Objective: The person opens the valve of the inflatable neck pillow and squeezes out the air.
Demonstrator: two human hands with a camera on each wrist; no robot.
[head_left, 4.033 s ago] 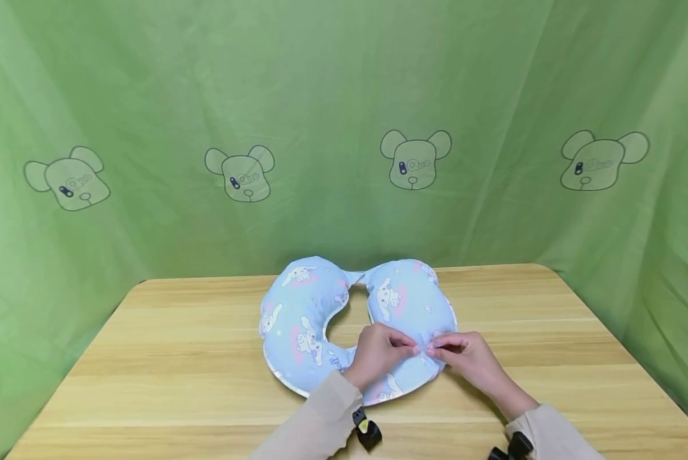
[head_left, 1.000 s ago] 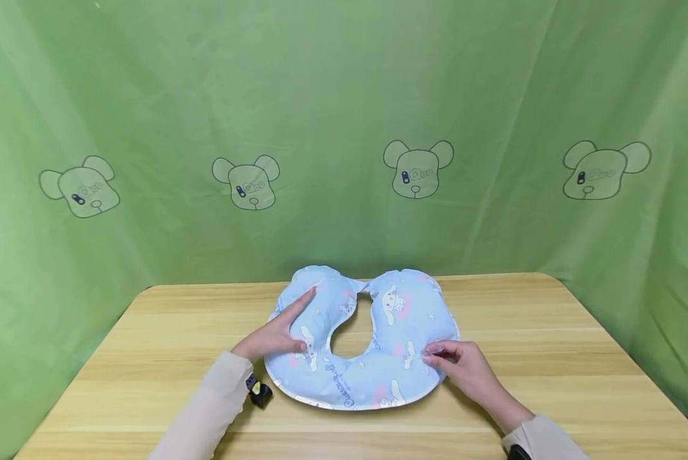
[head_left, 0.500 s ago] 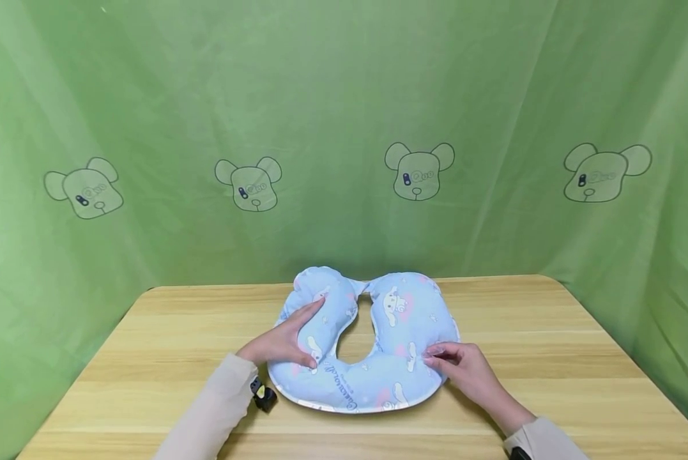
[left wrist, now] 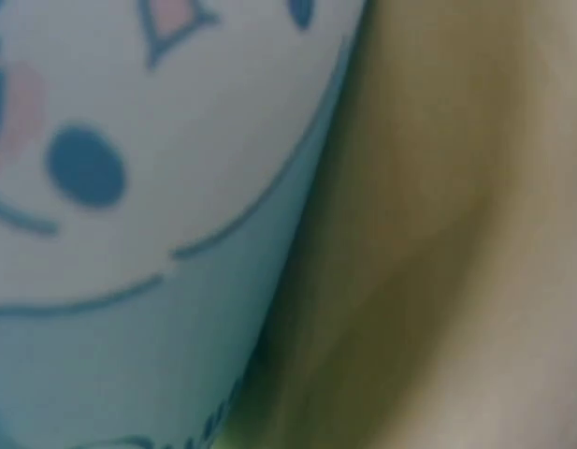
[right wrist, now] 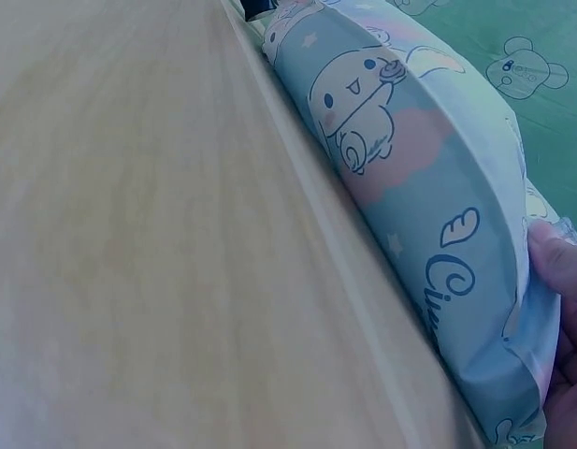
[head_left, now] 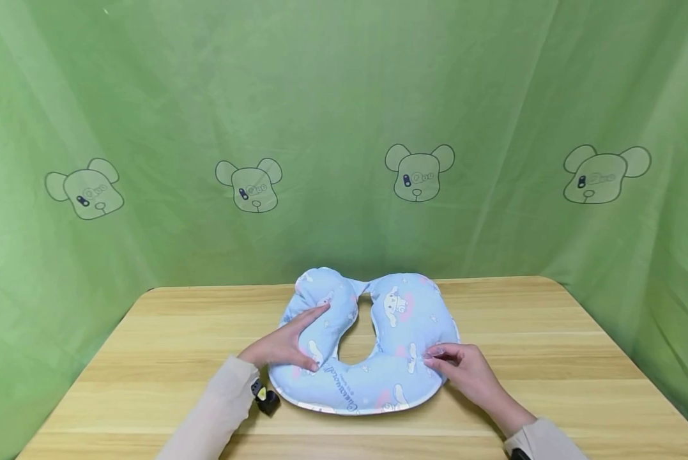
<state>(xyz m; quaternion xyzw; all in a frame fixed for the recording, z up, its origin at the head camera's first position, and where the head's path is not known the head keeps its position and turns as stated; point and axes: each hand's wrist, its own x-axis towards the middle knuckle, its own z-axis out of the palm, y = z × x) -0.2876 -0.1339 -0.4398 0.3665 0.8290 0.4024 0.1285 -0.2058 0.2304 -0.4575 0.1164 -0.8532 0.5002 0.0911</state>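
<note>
A light blue inflatable neck pillow (head_left: 372, 383) printed with white puppy characters lies on the wooden table, its two ends joined by a short strip at the back. My left hand (head_left: 286, 342) presses on its left side, thumb and a straight finger spread over the top; the other fingers are hidden. At the right side my right hand (head_left: 464, 370) pinches a small clear plastic piece (head_left: 435, 351) on the pillow's surface between thumb and fingers. In the right wrist view the thumb (right wrist: 557, 260) sits beside that clear piece. Only the pillow's printed side (left wrist: 129, 234) and table show in the left wrist view.
The wooden table (head_left: 165, 383) extends on both sides of the pillow. A green curtain (head_left: 332, 96) with bear-head outlines hangs behind and beside it. Black wrist devices (head_left: 266, 399) sit at both sleeves.
My left hand has left the clear piece for the pillow's left side, then slid slightly right, pushing that side inward. The right hand keeps its pinch. The pillow looks flatter than four seconds ago.
</note>
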